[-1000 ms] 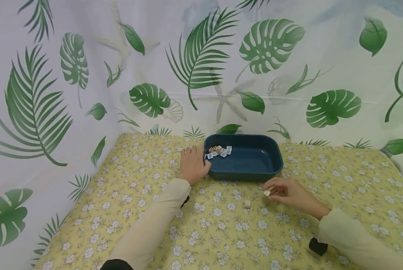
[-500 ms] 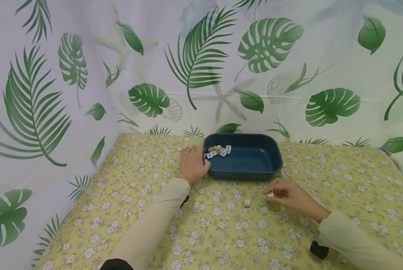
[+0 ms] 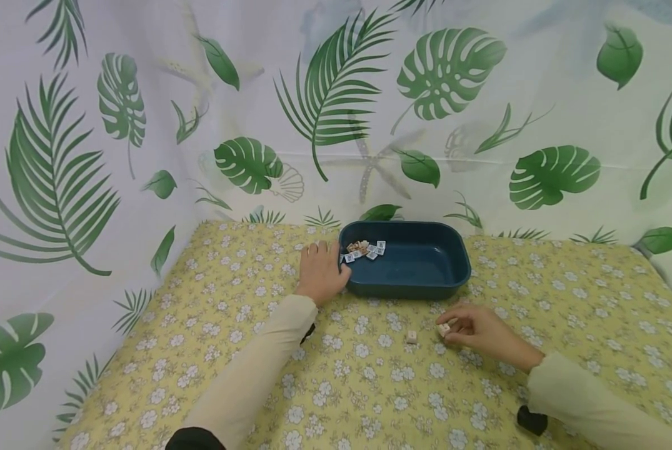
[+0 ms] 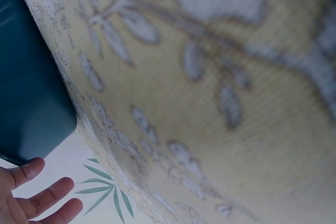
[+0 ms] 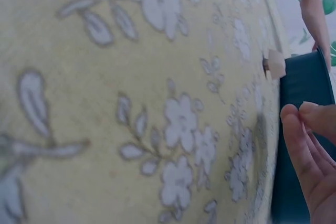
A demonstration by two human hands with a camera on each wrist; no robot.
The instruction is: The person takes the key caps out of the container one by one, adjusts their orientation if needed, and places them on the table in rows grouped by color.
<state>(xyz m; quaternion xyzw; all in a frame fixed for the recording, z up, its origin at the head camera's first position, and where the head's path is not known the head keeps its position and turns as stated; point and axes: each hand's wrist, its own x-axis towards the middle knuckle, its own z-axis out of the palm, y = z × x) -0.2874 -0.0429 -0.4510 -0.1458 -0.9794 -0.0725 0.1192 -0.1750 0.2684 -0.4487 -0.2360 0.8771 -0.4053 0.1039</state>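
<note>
My right hand [image 3: 479, 331] is low over the cloth, in front of the tub's right corner. Between thumb and fingertips it pinches a small pale block [image 3: 444, 329]; in the right wrist view the fingertips meet and the block is hidden. Just left of it, a second small pale block [image 3: 411, 337] lies on the cloth. My left hand [image 3: 321, 272] rests against the left end of a dark blue plastic tub [image 3: 409, 291]. Its thumb is at the rim, and the fingers [image 4: 50, 198] stretch out loosely along the outside.
At the tub's left end lie several small white tiles [image 3: 372, 252] with printed faces, beside some brownish pieces [image 3: 358, 246]. Yellow flowered cloth [image 3: 336, 387] covers the table. A white leaf-print curtain [image 3: 324, 206] hangs right behind the tub.
My right hand has come slightly down and nearer with its block, whose angle in the fingers has shifted. The left hand and the tub have stayed put.
</note>
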